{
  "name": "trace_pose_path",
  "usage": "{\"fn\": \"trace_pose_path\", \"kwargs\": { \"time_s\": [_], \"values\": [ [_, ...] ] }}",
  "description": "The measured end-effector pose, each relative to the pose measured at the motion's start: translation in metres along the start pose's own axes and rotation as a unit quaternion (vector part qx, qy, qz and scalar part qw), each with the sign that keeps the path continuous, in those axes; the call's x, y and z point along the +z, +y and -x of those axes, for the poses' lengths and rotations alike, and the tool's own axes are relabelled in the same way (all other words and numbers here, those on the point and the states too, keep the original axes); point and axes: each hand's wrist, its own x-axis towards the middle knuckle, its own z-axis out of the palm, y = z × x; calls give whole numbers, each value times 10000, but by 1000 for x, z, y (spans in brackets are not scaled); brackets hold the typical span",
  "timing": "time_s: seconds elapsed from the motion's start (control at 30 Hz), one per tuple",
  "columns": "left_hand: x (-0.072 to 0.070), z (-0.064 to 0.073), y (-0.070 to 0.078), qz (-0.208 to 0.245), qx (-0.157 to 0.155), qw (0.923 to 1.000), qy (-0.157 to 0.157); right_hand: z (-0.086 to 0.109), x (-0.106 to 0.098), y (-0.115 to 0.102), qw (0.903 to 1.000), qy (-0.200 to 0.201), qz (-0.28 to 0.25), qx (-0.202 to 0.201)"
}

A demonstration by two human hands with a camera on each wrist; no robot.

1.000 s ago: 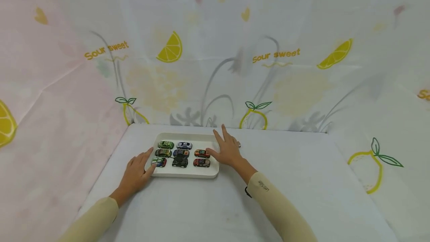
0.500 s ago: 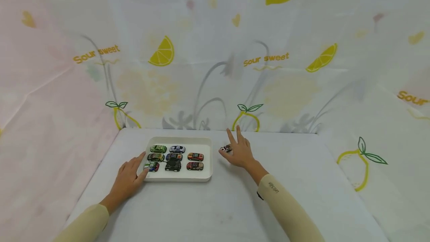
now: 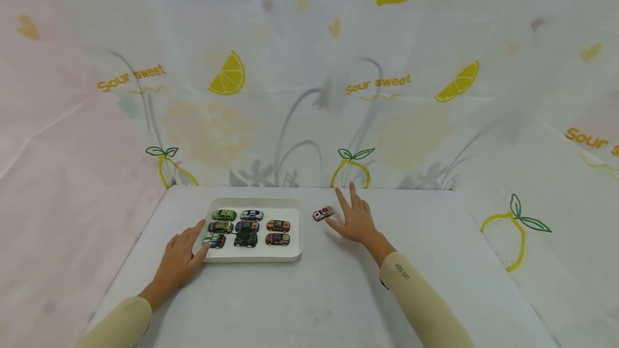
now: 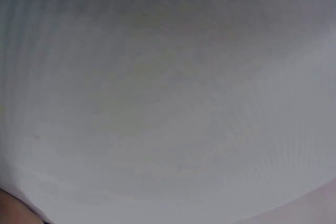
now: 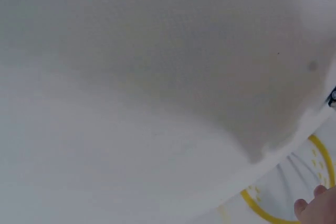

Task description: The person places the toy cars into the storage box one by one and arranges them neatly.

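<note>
A white tray (image 3: 285,205) on the table holds several small toy cars, among them a green car (image 3: 224,215), a white-and-blue car (image 3: 252,215), a black car (image 3: 245,238) and an orange-red car (image 3: 278,225). My left hand (image 3: 180,256) lies at the tray's left side, its fingers fairly straight along the rim and its thumb by the lower left car (image 3: 214,240). To the right of the tray, a white-and-red toy car (image 3: 323,214) stands on the tabletop. Just right of it is my right hand (image 3: 357,222), fingers spread, holding nothing, thumb near the car.
A white cloth covers the table (image 3: 271,305). Behind it and on both sides hangs a lemon-printed cloth (image 3: 290,122), meeting the table at its back edge. The left wrist view shows mostly blurred white cloth.
My right hand has moved right, from over the tray's right edge to beyond the white-and-red car, which now shows fully. My left hand has stayed at the tray. The head view has shifted slightly.
</note>
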Motion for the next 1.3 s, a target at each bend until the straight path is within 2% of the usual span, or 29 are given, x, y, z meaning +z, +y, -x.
{"fn": "trace_pose_path", "kwargs": {
  "time_s": [0.47,0.8,1.07,1.3],
  "values": [
    [-8,1,-1,-28,-68,10000,-17,5,8,5,9992,-305,254,42],
    [-9,3,-3,-71,-130,9999,-2,4,9,16,9976,-460,444,248],
    [-7,-1,0,-7,12,10000,38,11,20,21,9996,-93,-62,260],
    [-2,1,3,14,-11,10000,28,2,16,15,9993,-291,-149,165]
  ]
}}
